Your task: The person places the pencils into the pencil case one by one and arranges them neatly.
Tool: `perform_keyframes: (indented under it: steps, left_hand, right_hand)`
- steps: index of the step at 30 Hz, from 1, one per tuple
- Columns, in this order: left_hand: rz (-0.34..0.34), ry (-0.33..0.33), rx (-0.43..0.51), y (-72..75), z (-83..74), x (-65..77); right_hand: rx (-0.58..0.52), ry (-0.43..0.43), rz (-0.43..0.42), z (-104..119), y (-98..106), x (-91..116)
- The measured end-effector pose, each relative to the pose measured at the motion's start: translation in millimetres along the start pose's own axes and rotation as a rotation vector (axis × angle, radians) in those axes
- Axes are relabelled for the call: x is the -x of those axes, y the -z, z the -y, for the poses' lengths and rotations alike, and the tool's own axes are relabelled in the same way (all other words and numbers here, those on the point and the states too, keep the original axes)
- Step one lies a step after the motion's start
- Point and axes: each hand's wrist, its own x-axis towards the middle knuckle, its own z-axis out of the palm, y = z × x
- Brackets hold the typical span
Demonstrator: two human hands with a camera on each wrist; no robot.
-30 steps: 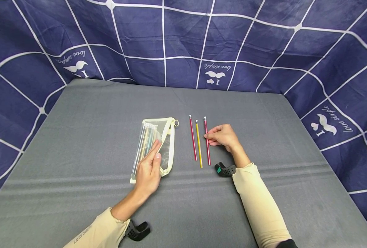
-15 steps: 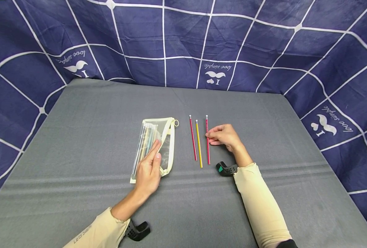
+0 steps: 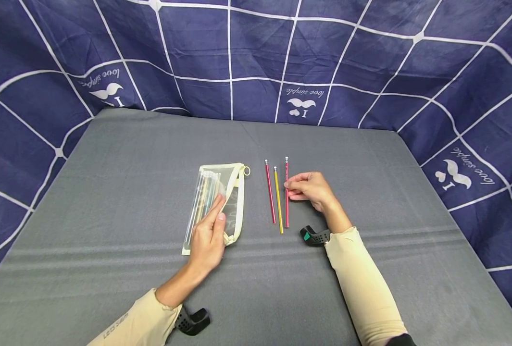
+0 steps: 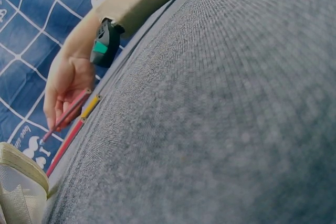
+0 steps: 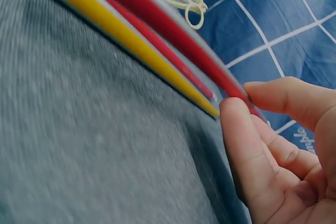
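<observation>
My right hand (image 3: 311, 191) pinches a red pencil (image 3: 286, 211) between thumb and fingers, near its middle. In the right wrist view this red pencil (image 5: 194, 45) stands up off the table, above the other two. Just left of it lie a yellow pencil (image 3: 278, 202) and a second red pencil (image 3: 269, 192), roughly parallel, their white-tipped ends pointing away from me. My left hand (image 3: 208, 235) rests with straight fingers on a clear pencil case (image 3: 240, 211) with cream edging and a zip. Several pencils show through its clear side, partly covered by that hand.
Grey cloth covers the table (image 3: 368, 192). A dark blue curtain (image 3: 256, 57) with white lines hangs behind and along the sides. The case's zip ring (image 3: 246, 170) sticks out toward the pencils. Each wrist wears a black camera mount (image 3: 314, 236).
The pinched red pencil shifts slightly right at first, then moves back left toward the yellow one and a little away from me. The left hand and the pencil case stay in place.
</observation>
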Motion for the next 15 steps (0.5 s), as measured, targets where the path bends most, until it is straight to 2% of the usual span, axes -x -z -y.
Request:
perform_keyframes:
  steps: [15]
  left_hand:
    - [-0.007,-0.004,0.009,0.1,0.5,-0.2]
  right_hand:
    - [-0.112,-0.009,0.062,0,-27,2]
